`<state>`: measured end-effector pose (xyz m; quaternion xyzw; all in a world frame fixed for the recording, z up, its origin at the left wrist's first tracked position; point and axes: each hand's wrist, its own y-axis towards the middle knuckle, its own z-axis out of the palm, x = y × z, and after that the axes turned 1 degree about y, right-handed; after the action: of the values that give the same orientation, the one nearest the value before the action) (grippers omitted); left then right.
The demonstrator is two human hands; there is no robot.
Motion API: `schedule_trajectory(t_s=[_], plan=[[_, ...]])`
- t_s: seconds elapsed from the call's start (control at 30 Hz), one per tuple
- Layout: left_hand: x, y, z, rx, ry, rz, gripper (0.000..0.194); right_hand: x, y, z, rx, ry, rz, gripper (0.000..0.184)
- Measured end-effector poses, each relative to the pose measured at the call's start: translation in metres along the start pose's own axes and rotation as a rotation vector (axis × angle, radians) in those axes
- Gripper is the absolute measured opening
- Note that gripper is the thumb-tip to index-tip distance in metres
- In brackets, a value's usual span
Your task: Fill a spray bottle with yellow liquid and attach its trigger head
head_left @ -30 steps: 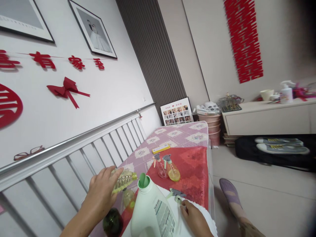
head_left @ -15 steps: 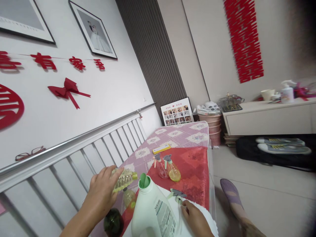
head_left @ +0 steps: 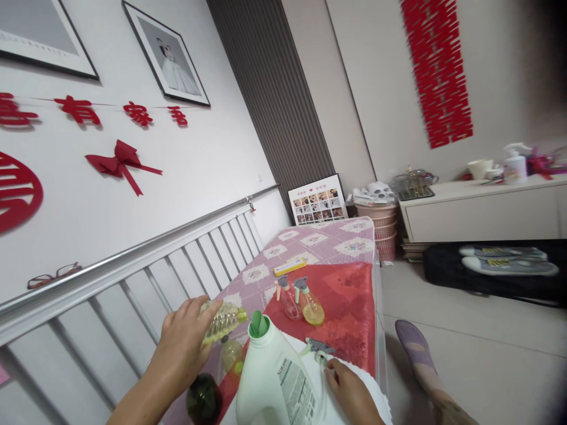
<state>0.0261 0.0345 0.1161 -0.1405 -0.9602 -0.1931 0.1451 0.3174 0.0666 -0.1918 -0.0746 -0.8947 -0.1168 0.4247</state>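
Note:
My left hand [head_left: 179, 345] is wrapped round a ridged clear plastic bottle [head_left: 225, 323] of yellowish liquid. The bottle lies almost level, its mouth close to the open green neck of a pale green detergent jug [head_left: 270, 378]. I cannot make out any liquid passing between them. In my right hand [head_left: 349, 392], at the right of the jug, the fingers pinch a grey-and-green spray trigger head [head_left: 319, 348] by its lower part. Two spray bottles, one pink [head_left: 291, 302] and one with yellow liquid [head_left: 312, 310], stand upright beyond the jug.
A dark round bottle [head_left: 204, 398] and a clear one [head_left: 231, 354] sit left of the jug. A red cloth [head_left: 343, 295] and white cloth [head_left: 372, 383] cover part of the patterned mattress [head_left: 310, 239]. A yellow box [head_left: 290, 267] lies farther back. White rails [head_left: 190, 254] border the left.

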Motion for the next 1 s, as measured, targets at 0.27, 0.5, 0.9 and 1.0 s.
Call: schedule_trajectory(t_s=[0.27, 0.5, 0.9, 1.0], plan=[[0.0012, -0.0011, 0.0025, -0.018, 0.004, 0.01, 0.075, 0.0025, -0.0011, -0.0021, -0.003, 0.008, -0.002, 0.029], [-0.0007, -0.0011, 0.0015, -0.022, 0.006, 0.016, 0.075, 0.0034, -0.0008, -0.0034, 0.002, 0.01, 0.002, 0.029], [-0.0008, 0.0002, 0.0041, -0.008, 0.017, 0.016, 0.074, 0.0002, -0.0002, -0.0006, 0.027, 0.013, -0.003, 0.032], [-0.001, 0.0003, 0.0049, -0.005, 0.015, 0.022, 0.074, 0.0, 0.0004, -0.0001, 0.024, 0.01, 0.001, 0.033]])
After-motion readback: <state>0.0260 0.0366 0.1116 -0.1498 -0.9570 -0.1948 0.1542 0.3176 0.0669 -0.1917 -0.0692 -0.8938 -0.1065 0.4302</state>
